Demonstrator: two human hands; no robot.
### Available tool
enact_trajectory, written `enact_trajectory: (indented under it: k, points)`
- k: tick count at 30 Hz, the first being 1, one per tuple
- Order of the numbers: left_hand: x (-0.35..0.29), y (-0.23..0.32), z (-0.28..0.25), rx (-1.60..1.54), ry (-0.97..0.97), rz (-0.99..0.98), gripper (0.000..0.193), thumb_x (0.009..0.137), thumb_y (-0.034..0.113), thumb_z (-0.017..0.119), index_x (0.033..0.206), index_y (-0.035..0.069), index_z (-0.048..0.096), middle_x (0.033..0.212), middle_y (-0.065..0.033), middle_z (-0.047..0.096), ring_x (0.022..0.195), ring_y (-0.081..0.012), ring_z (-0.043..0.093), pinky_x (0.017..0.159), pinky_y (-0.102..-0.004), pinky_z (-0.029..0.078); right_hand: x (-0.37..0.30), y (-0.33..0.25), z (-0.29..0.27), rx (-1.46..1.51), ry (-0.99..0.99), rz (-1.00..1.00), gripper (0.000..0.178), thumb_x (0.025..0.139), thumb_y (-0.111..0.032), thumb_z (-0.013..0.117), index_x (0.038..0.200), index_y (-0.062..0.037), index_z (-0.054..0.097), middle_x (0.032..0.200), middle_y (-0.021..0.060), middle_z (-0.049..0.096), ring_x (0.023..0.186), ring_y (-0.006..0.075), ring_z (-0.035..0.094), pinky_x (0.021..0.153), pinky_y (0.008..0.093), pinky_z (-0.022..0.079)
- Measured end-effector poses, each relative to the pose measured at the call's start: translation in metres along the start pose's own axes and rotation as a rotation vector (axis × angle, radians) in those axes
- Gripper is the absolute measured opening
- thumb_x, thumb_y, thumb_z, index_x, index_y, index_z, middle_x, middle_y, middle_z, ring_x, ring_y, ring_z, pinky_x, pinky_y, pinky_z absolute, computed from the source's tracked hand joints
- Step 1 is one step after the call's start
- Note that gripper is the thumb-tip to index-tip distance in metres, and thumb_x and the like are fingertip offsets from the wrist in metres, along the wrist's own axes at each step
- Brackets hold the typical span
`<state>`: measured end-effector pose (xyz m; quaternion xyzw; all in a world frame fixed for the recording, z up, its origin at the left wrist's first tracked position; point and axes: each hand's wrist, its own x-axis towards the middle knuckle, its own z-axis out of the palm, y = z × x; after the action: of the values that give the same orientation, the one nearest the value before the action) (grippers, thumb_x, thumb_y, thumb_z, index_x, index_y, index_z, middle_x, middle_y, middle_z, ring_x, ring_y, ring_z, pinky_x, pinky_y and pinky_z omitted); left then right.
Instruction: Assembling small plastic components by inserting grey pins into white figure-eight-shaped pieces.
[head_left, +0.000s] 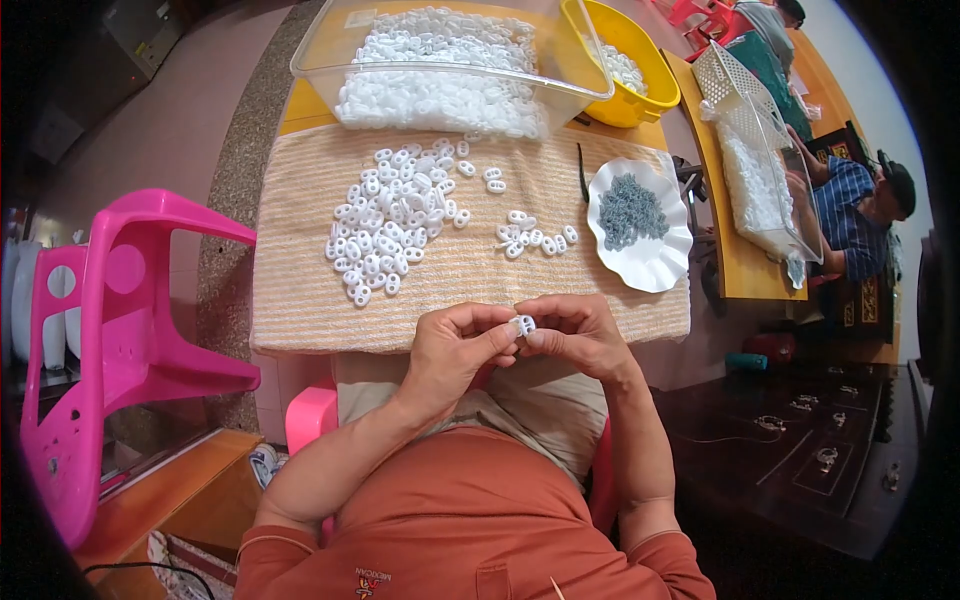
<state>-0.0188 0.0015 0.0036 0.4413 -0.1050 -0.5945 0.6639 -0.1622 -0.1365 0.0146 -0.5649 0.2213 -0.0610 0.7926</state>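
Observation:
A small white plastic piece with two holes is pinched between my hands, just beyond the near edge of the cloth. My left hand grips its left side with thumb and fingertips. From the other side my right hand holds it between thumb and index finger. On the striped cloth lies a large heap of similar white two-holed pieces. A smaller group of white pieces lies beyond my hands. To the right, a white scalloped plate bears a pile of small grey parts.
A clear plastic bin full of white pieces and a yellow basin stand at the back. A pink plastic chair is at the left. Rightward, a second table carries another clear bin; a person in a checked shirt sits beyond it.

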Motion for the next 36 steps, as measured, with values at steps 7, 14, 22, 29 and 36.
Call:
enact_trajectory:
  k: [7, 14, 22, 29, 36]
  points:
    - [0.000, 0.000, 0.000, -0.008, -0.006, -0.004, 0.019, 0.087, 0.006, 0.066, 0.103, -0.003, 0.064, 0.084, -0.0077, 0.067, 0.073, -0.0107, 0.063, 0.066, -0.0229, 0.054, 0.000, -0.001, 0.002, 0.029, 0.007, 0.006, 0.032, 0.086, 0.003, 0.063, 0.117, 0.0068, 0.058, 0.099, 0.0153, 0.068, 0.088, 0.0212, 0.068, 0.078, 0.0308, 0.057]
    - [-0.001, 0.001, -0.002, -0.007, -0.025, -0.008, 0.021, 0.088, 0.007, 0.066, 0.105, -0.005, 0.064, 0.088, -0.0078, 0.067, 0.074, -0.0099, 0.062, 0.065, -0.0222, 0.054, 0.000, 0.003, 0.002, 0.033, 0.003, -0.027, 0.031, 0.085, 0.003, 0.064, 0.116, 0.0076, 0.059, 0.097, 0.0156, 0.068, 0.088, 0.0216, 0.068, 0.078, 0.0314, 0.057]
    - [-0.001, 0.000, -0.001, -0.052, -0.033, -0.032, 0.018, 0.087, 0.006, 0.067, 0.102, -0.003, 0.065, 0.086, -0.0081, 0.068, 0.071, -0.0108, 0.063, 0.064, -0.0227, 0.054, -0.001, 0.007, 0.003, 0.050, 0.015, -0.049, 0.029, 0.083, 0.006, 0.065, 0.112, 0.0082, 0.060, 0.096, 0.0163, 0.068, 0.086, 0.0221, 0.068, 0.078, 0.0319, 0.057]
    - [-0.002, 0.002, 0.000, -0.098, -0.051, -0.073, 0.018, 0.087, 0.007, 0.067, 0.102, -0.003, 0.065, 0.084, -0.0066, 0.067, 0.072, -0.0101, 0.062, 0.064, -0.0226, 0.054, -0.003, 0.007, 0.005, 0.044, 0.053, -0.069, 0.028, 0.082, 0.007, 0.065, 0.109, 0.0083, 0.061, 0.095, 0.0166, 0.068, 0.084, 0.0220, 0.069, 0.075, 0.0309, 0.058]
    - [-0.003, 0.000, -0.001, -0.142, -0.069, -0.087, 0.017, 0.086, 0.006, 0.067, 0.102, -0.001, 0.066, 0.085, -0.0065, 0.067, 0.073, -0.0109, 0.062, 0.064, -0.0229, 0.054, -0.004, 0.010, 0.004, -0.038, 0.073, -0.110, 0.028, 0.082, 0.008, 0.065, 0.110, 0.0072, 0.062, 0.094, 0.0159, 0.068, 0.082, 0.0209, 0.069, 0.072, 0.0286, 0.057]
